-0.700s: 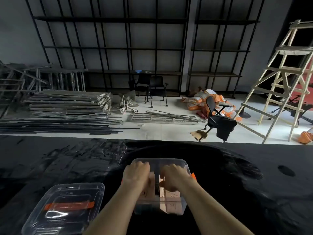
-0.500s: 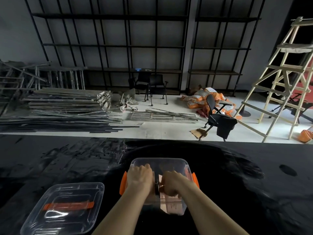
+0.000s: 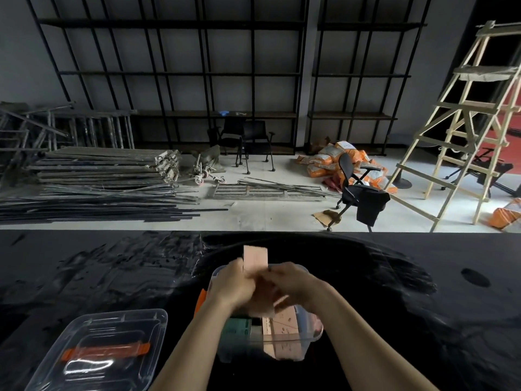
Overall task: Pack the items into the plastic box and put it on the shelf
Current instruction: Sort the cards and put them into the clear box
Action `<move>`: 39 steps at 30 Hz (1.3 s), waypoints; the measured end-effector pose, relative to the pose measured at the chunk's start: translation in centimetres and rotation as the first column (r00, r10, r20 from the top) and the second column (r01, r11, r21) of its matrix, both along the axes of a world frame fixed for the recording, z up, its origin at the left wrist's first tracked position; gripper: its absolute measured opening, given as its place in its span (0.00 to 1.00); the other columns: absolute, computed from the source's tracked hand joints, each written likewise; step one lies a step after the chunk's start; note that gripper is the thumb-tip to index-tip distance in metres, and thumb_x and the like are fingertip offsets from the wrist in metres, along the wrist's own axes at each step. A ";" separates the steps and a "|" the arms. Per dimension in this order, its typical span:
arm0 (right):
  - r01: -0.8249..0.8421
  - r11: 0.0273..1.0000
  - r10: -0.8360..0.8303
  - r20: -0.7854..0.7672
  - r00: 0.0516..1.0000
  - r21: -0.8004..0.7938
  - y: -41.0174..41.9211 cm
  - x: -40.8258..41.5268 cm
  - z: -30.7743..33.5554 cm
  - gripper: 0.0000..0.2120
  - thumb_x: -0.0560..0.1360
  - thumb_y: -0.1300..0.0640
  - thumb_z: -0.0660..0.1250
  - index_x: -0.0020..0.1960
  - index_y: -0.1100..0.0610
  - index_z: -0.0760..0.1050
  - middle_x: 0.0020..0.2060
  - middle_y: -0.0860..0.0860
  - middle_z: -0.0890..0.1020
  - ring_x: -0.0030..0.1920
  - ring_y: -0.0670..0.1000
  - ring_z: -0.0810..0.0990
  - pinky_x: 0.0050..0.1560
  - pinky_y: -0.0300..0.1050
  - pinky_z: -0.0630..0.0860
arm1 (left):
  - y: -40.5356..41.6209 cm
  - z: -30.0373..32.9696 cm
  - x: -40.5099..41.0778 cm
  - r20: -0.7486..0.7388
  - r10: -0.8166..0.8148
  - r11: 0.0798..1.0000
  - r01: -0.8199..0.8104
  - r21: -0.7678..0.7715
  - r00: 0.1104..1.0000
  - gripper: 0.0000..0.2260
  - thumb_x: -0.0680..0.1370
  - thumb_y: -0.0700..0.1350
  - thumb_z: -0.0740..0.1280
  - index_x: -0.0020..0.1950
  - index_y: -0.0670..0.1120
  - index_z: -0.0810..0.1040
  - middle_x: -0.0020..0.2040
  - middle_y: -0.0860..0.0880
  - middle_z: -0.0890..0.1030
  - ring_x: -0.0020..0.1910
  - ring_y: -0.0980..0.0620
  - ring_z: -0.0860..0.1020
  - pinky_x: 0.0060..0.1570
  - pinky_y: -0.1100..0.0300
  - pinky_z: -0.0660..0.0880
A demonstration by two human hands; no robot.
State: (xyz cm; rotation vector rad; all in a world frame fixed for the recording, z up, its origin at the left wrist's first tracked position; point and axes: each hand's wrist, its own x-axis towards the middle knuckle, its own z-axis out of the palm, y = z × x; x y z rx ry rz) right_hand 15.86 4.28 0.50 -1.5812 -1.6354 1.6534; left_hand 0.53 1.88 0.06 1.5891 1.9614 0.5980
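Note:
A clear plastic box [image 3: 306, 344] with an orange side latch [image 3: 200, 301] stands on the black table in front of me. Inside lie a pink carton [image 3: 282, 325] and a green carton [image 3: 235, 330]. My left hand [image 3: 232, 287] holds a pale pink flat box [image 3: 255, 259] upright above the plastic box's far rim. My right hand [image 3: 293, 285] meets the left over the box and grips a blurred pink item [image 3: 265, 303]. The clear lid [image 3: 104, 351] with an orange handle strip lies on the table to the left.
The glossy black table [image 3: 394, 306] ends at a far edge. Beyond it lie metal poles [image 3: 98, 190], office chairs [image 3: 355, 193], orange sacks [image 3: 335, 162], and a wooden ladder [image 3: 462, 131]. Black shelving [image 3: 197, 74] covers the back wall.
Both hands rose out of the plastic box. The pale pink flat box came up with the left hand and now stands above the rim. Cartons inside became visible.

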 end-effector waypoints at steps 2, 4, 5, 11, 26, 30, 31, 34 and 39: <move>0.123 0.992 -0.117 -0.162 0.980 0.030 0.1 0.4 0.5 0.11 0.82 0.54 0.65 0.58 0.59 0.81 0.52 0.59 0.85 0.50 0.56 0.86 0.42 0.47 0.83 | 0.1 0.5 0.6 0.202 -0.015 0.999 0.008 0.032 0.979 0.17 0.80 0.52 0.64 0.68 0.49 0.76 0.62 0.50 0.82 0.60 0.48 0.79 0.60 0.50 0.75; 0.224 0.962 -0.199 -0.158 0.967 0.157 0.3 0.8 0.6 0.08 0.82 0.58 0.64 0.51 0.58 0.81 0.42 0.54 0.84 0.39 0.47 0.85 0.33 0.38 0.79 | 0.2 0.4 1.3 0.285 -0.021 1.000 0.022 0.000 0.958 0.18 0.81 0.58 0.58 0.66 0.50 0.74 0.55 0.52 0.83 0.50 0.54 0.81 0.46 0.57 0.76; 0.287 0.935 -0.259 -0.152 0.954 0.210 0.5 1.0 0.6 0.08 0.82 0.60 0.64 0.49 0.58 0.81 0.40 0.53 0.83 0.36 0.45 0.84 0.32 0.37 0.78 | 0.2 0.1 1.5 0.223 -0.023 0.999 0.028 -0.021 0.975 0.19 0.82 0.60 0.56 0.64 0.49 0.74 0.49 0.52 0.82 0.43 0.56 0.80 0.41 0.60 0.74; 0.532 0.827 -0.503 -0.186 0.844 0.181 1.2 2.4 0.8 0.09 0.84 0.57 0.59 0.56 0.59 0.76 0.49 0.58 0.83 0.49 0.59 0.85 0.51 0.59 0.85 | -1.4 -3.4 2.9 -0.324 -0.151 0.981 0.101 -0.164 0.934 0.25 0.77 0.55 0.66 0.70 0.45 0.67 0.48 0.51 0.81 0.45 0.53 0.81 0.46 0.58 0.77; 0.528 0.841 -0.536 -0.307 0.787 -0.116 2.1 1.7 0.9 0.10 0.80 0.59 0.63 0.45 0.59 0.81 0.39 0.57 0.84 0.39 0.56 0.84 0.45 0.58 0.86 | 1.0 2.1 0.4 0.016 0.143 0.987 -0.143 0.072 0.990 0.11 0.75 0.55 0.65 0.53 0.52 0.80 0.47 0.52 0.83 0.47 0.48 0.82 0.46 0.55 0.77; 0.544 0.815 -0.577 -0.372 0.727 -0.200 2.4 0.8 1.0 0.16 0.79 0.59 0.65 0.34 0.58 0.83 0.28 0.54 0.84 0.32 0.54 0.83 0.37 0.54 0.85 | 1.6 3.2 2.6 0.409 0.049 0.971 -0.139 0.193 0.911 0.08 0.76 0.49 0.70 0.53 0.50 0.82 0.48 0.51 0.86 0.48 0.52 0.83 0.49 0.53 0.80; 0.545 0.811 -0.582 -0.393 0.712 -0.214 2.3 1.0 1.2 0.15 0.79 0.59 0.64 0.36 0.58 0.82 0.29 0.55 0.85 0.31 0.54 0.84 0.33 0.51 0.83 | 1.5 3.2 3.1 0.435 0.013 0.970 -0.118 0.215 0.900 0.07 0.77 0.49 0.68 0.53 0.50 0.82 0.49 0.51 0.86 0.49 0.52 0.84 0.51 0.52 0.80; 0.596 0.792 -0.592 -0.410 0.694 -0.133 2.4 2.6 1.8 0.12 0.78 0.63 0.63 0.39 0.60 0.81 0.30 0.57 0.82 0.24 0.52 0.82 0.25 0.44 0.78 | 1.1 2.3 3.7 0.479 -0.029 0.985 -0.056 0.161 0.877 0.10 0.82 0.49 0.61 0.51 0.49 0.82 0.46 0.48 0.87 0.45 0.49 0.85 0.49 0.49 0.81; 0.680 0.728 -0.657 -0.379 0.652 -0.093 2.7 5.2 2.4 0.12 0.83 0.58 0.57 0.50 0.55 0.80 0.42 0.58 0.84 0.41 0.60 0.84 0.50 0.66 0.84 | 0.0 -0.6 5.9 -0.096 -0.301 0.904 0.252 -0.346 0.949 0.19 0.82 0.53 0.57 0.51 0.41 0.80 0.45 0.41 0.87 0.36 0.50 0.84 0.42 0.55 0.83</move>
